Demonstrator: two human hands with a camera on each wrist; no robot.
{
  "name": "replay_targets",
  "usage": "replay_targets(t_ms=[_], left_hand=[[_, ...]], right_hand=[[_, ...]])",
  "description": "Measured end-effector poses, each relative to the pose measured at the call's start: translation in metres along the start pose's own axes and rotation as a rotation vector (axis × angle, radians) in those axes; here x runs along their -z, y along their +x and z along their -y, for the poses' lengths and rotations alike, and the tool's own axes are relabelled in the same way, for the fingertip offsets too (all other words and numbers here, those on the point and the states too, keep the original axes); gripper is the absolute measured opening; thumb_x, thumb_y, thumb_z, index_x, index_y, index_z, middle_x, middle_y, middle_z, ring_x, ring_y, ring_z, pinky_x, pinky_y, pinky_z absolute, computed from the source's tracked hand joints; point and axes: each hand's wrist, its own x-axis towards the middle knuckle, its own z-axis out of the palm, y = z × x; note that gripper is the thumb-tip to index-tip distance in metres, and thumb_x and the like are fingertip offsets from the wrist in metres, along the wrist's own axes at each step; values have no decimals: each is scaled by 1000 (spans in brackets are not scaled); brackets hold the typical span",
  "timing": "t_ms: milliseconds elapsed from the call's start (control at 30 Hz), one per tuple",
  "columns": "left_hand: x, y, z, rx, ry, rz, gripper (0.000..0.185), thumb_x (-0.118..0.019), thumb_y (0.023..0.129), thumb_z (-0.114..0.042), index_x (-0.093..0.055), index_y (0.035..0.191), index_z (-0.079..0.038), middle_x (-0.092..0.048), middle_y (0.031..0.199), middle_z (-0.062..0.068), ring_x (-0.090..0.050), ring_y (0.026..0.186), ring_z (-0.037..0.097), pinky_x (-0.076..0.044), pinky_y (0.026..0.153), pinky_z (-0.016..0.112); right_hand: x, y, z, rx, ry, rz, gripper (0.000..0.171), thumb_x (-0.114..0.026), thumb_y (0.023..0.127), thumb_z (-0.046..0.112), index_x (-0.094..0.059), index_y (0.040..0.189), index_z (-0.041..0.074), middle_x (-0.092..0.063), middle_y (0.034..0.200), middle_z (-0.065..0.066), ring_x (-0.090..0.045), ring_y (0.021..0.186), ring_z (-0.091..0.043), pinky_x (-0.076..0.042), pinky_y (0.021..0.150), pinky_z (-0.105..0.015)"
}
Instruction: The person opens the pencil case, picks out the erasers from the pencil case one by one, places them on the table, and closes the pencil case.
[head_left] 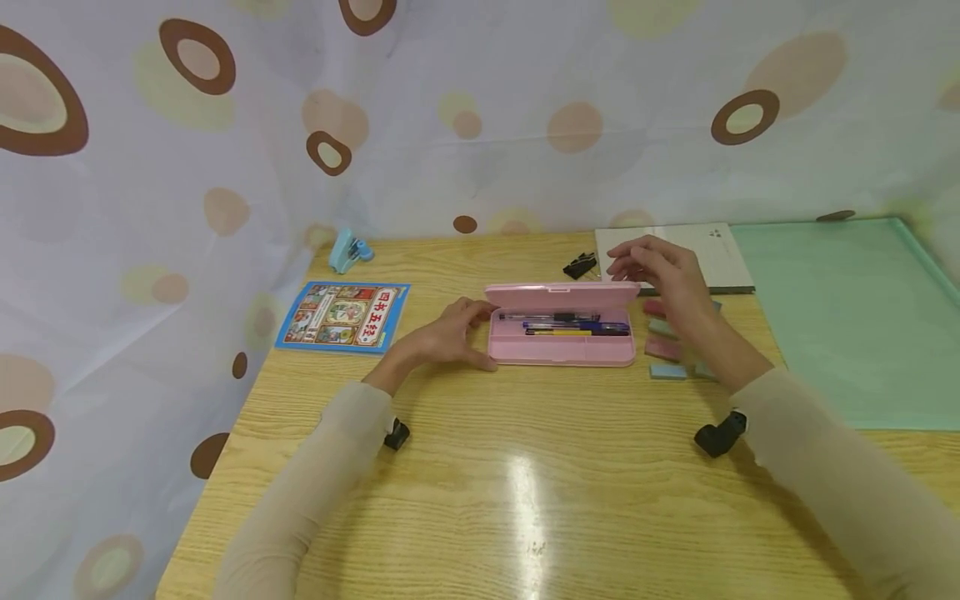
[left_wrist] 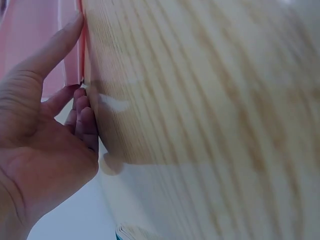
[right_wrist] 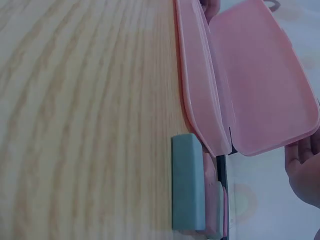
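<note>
A pink pencil case lies on the table with its lid raised. Inside are several pens, among them a blue-capped pen and a yellow-and-black one. My left hand holds the case's left end, thumb along its front corner and fingers at the back. My right hand is beside the lid's right end, fingers loosely bent and holding nothing. In the right wrist view its fingers show just behind the lid's edge. Below that hand are several small erasers, including a light blue eraser in front.
A white notebook lies behind my right hand, next to a green mat. Behind the case is a black binder clip. At left are a blue-edged booklet and a light blue stapler-like tool. A patterned curtain borders the table.
</note>
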Motion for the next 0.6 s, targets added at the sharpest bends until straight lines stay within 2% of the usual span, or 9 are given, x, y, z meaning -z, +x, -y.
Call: replay_targets(t_ms=[133, 200, 333, 400, 467, 600], left_hand=[[1, 1, 0, 6, 9, 10, 101, -91, 81, -33, -32, 160, -9, -40, 147, 11, -38, 137, 28, -33, 119, 45], [1, 1, 1, -4, 10, 10, 101, -91, 81, -32, -32, 160, -9, -41, 146, 11, -37, 136, 28, -33, 119, 45], [0, 2, 3, -25, 17, 3, 98, -90, 82, -32, -34, 159, -12, -40, 146, 10, -37, 137, 28, -33, 119, 45], [-1, 2, 5, -32, 27, -2, 97, -90, 82, -33, -34, 159, -12, -40, 147, 10, -37, 138, 28, -33, 119, 45], [-2, 3, 6, -31, 33, -5, 97, -90, 82, -35, -35, 159, -13, -39, 148, 9, -36, 140, 28, -32, 120, 45], [-3, 4, 8, -32, 53, -6, 98, -91, 81, -36, -35, 158, -14, -39, 149, 9, -36, 140, 27, -32, 120, 46]], right_hand=[[-3, -5, 1, -23, -149, 154, 36, -54, 110, 25, -68, 120, -7, -74, 97, -6, -67, 88, -20, -56, 79, -25], [-6, -9, 1, -59, -246, 221, 33, -56, 109, 24, -68, 122, -5, -74, 100, -8, -67, 90, -20, -56, 79, -25], [-14, -13, -2, -118, -469, 309, 26, -66, 104, 26, -73, 121, 8, -73, 109, -6, -66, 97, -19, -51, 85, -25], [-17, -14, -5, -122, -545, 340, 22, -70, 102, 26, -75, 119, 13, -73, 111, -4, -65, 99, -20, -50, 86, -27], [-20, -14, -8, -122, -586, 369, 19, -73, 99, 24, -77, 116, 16, -72, 110, -4, -62, 97, -21, -48, 84, -29], [-25, -15, -12, -135, -578, 431, 19, -76, 96, 18, -78, 114, 14, -72, 109, -5, -58, 94, -23, -49, 80, -28]])
